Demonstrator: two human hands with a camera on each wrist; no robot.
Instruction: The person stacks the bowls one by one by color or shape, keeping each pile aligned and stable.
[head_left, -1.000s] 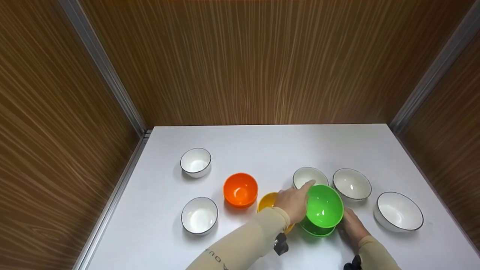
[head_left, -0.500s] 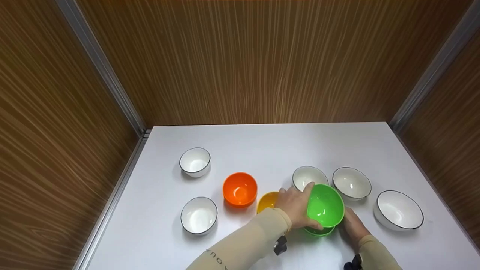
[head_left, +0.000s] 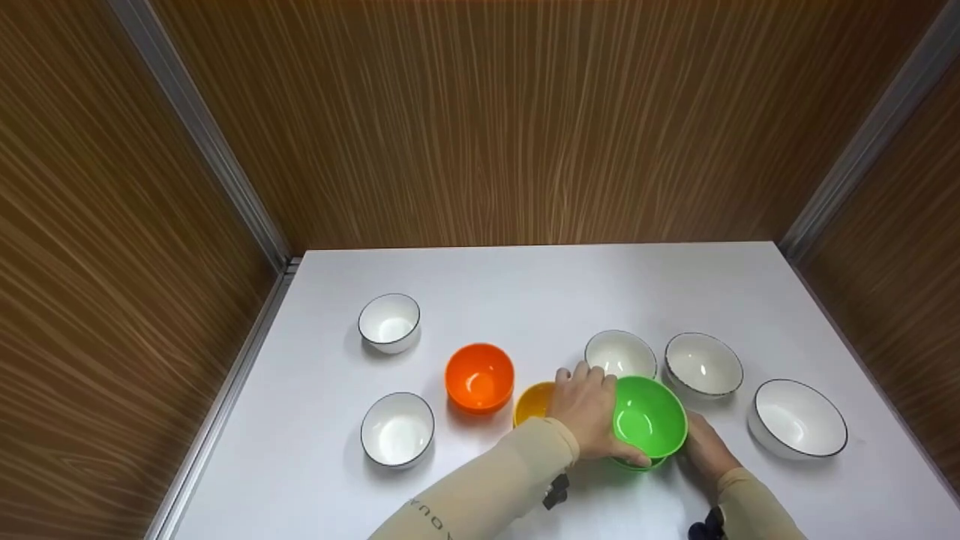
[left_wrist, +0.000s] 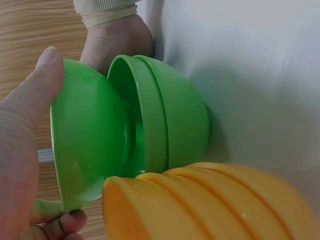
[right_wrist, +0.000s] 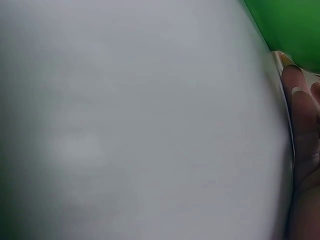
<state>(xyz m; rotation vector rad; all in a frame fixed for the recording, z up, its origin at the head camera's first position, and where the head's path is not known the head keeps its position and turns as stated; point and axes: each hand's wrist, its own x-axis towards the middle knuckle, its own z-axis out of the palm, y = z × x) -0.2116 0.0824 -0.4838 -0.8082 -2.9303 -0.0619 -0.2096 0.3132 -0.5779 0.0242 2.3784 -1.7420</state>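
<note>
In the head view, my left hand [head_left: 589,412] grips a green bowl [head_left: 649,420] at its left side, with the thumb near the front rim. This bowl is tilted over a stack of green bowls [left_wrist: 182,115]; the left wrist view shows it partly into the stack's mouth. Fingers and thumb hold opposite parts of its rim. On the stack's right side, my right hand [head_left: 705,450] lies low by the table, its fingers [right_wrist: 304,120] fairly straight against the green. A stack of yellow bowls [left_wrist: 210,205] stands just left of the green ones, half hidden by my left hand.
An orange bowl [head_left: 480,379] stands left of the yellow stack. White dark-rimmed bowls stand around: one far left [head_left: 389,322], one near left [head_left: 397,430], one behind the green stack [head_left: 620,352], and two on the right, a middle bowl [head_left: 703,365] and an outer bowl [head_left: 799,420].
The held green bowl has come down slightly over the stack, covering more of it. My left thumb has shifted to the bowl's near rim. The right hand has stayed almost still.
</note>
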